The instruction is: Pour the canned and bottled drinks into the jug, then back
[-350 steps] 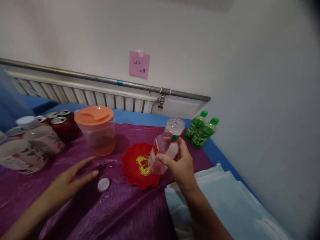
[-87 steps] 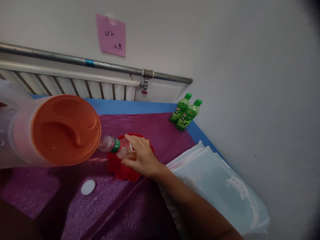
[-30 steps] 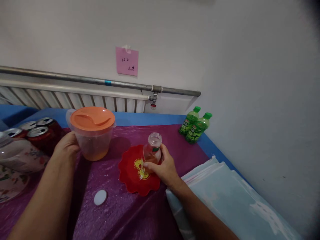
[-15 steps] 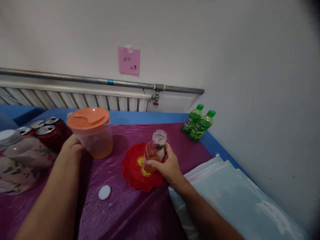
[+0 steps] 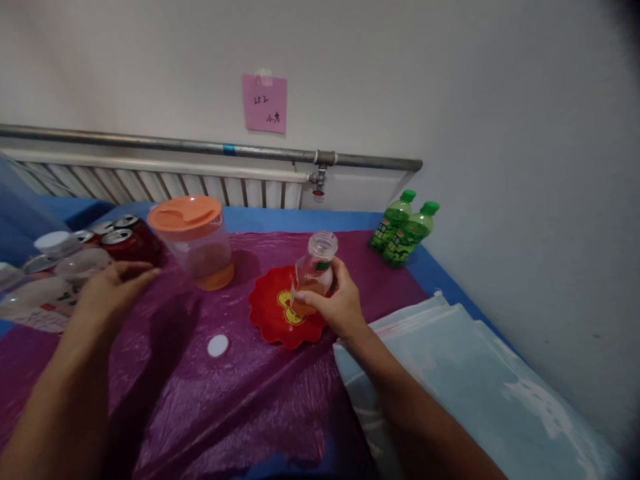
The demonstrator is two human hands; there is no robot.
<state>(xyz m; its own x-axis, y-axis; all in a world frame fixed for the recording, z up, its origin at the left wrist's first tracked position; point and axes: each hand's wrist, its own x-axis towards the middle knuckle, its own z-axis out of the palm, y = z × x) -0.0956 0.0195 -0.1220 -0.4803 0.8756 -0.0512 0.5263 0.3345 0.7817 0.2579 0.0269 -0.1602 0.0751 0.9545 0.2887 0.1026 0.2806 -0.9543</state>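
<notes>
My right hand (image 5: 336,303) is wrapped round a clear bottle (image 5: 315,270) with no cap on its mouth and some amber liquid inside. The bottle is over the red scalloped plate (image 5: 267,313), which has yellow figures in its middle. Away from the pitcher, my left hand (image 5: 113,290) is held over the left of the table, fingers stretched out and nothing in them. To its right stands the see-through pitcher (image 5: 203,257) with an orange lid (image 5: 186,213) and amber liquid at the bottom. A white cap (image 5: 219,345) lies on the purple cover.
Several dark red cans (image 5: 131,243) and clear bottles with printed labels (image 5: 43,300) crowd the left side. Two green drink bottles (image 5: 403,230) stand at the back right. Folded light-blue plastic (image 5: 450,373) covers the right side. A pipe and radiator (image 5: 260,190) run along the wall.
My left hand has let go of the pitcher and moved left towards the bottles. My right hand still holds the bottle over the plate. The view has shifted slightly.
</notes>
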